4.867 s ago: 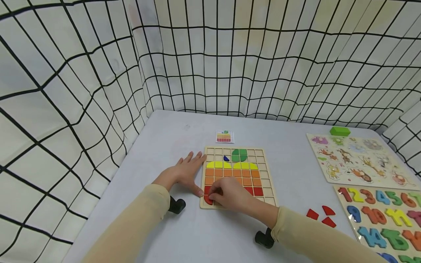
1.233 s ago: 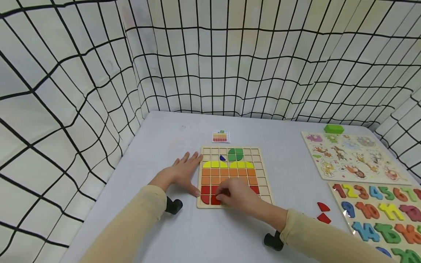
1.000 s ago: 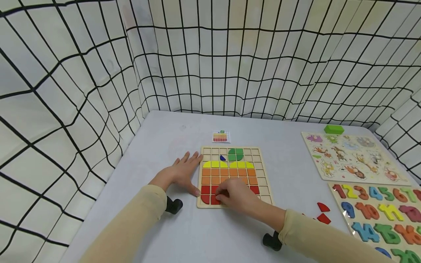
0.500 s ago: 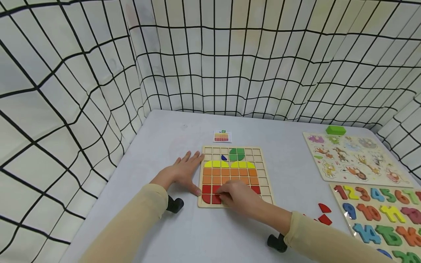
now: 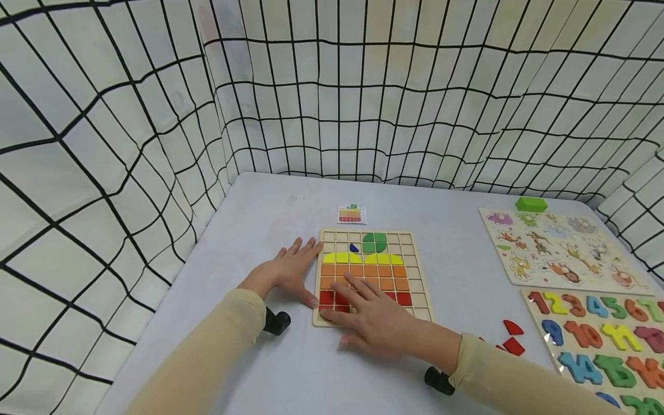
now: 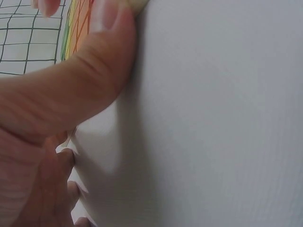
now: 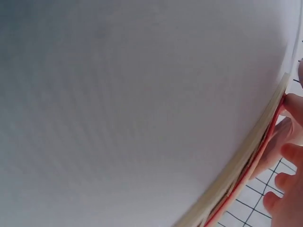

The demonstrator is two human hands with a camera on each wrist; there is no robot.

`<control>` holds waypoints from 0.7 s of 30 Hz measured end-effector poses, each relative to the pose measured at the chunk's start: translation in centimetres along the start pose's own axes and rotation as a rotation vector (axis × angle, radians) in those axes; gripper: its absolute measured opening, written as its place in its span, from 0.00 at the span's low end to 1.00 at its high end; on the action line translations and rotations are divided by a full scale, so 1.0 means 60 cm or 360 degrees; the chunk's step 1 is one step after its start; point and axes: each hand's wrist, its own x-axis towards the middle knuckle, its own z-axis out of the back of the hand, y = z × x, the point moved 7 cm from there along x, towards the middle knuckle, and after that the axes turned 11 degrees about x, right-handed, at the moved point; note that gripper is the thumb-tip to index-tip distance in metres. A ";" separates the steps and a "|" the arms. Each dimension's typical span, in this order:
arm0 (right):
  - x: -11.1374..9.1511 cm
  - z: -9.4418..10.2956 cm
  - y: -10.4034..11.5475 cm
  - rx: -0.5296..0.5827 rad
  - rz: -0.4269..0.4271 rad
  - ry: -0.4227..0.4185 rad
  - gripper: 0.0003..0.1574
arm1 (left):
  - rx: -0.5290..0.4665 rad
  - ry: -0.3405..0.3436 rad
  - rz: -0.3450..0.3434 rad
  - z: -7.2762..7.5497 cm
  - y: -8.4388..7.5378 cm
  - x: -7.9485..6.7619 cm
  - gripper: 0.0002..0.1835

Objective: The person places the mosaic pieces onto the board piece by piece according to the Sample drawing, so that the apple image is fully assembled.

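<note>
A wooden grid board (image 5: 423,288) lies before me, its cells partly filled with colored tiles: green quarter-rounds (image 5: 374,242), a small blue piece (image 5: 354,248), a yellow row (image 5: 384,259), orange squares (image 5: 384,270) and red tiles (image 5: 403,298). My left hand (image 5: 282,274) rests spread at the board's left edge; in the left wrist view its thumb (image 6: 111,52) is against that edge. Over the lower-left red tiles lies my right hand (image 5: 381,323), fingers extended and spread, covering several cells. In the right wrist view a fingertip (image 7: 294,106) touches the red layer at the board's edge.
Loose red pieces (image 5: 514,346) lie right of the board, some partly behind the right sleeve (image 5: 498,363). A small picture card (image 5: 351,214) sits beyond the board. An animal puzzle (image 5: 555,253), number puzzle (image 5: 596,328) and green block (image 5: 531,204) are at right. Black netting surrounds the table.
A red tile has come into the bottom row beside the rounded corner piece. My right hand's pinched fingers have straightened and spread over the red tiles. The left hand stays at the board's edge.
</note>
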 end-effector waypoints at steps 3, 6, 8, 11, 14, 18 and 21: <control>-0.005 0.001 0.001 -0.0018 -0.0026 0.0057 0.38 | -0.0007 0.0004 0.0004 0.001 -0.001 -0.001 0.69; -0.009 0.004 0.000 0.0000 -0.0057 0.0093 0.38 | -0.0011 0.0002 0.0005 0.000 -0.001 0.000 0.69; -0.013 0.009 -0.004 0.0034 -0.0080 0.0088 0.37 | -0.0006 -0.0006 0.0007 0.001 -0.001 0.000 0.69; -0.026 0.020 -0.015 0.0135 -0.0131 0.0045 0.34 | 0.0002 -0.0014 0.0009 -0.001 -0.001 0.002 0.69; -0.053 0.037 -0.034 0.0245 -0.0182 -0.0037 0.32 | -0.0009 -0.0016 0.0008 -0.003 -0.002 0.003 0.69; -0.109 0.062 -0.073 0.0306 -0.0295 -0.0121 0.30 | -0.0012 -0.0010 0.0005 -0.004 -0.001 0.004 0.70; -0.160 0.074 -0.112 0.0370 -0.0485 -0.0111 0.29 | -0.0005 -0.0008 0.0012 -0.003 0.002 0.004 0.70</control>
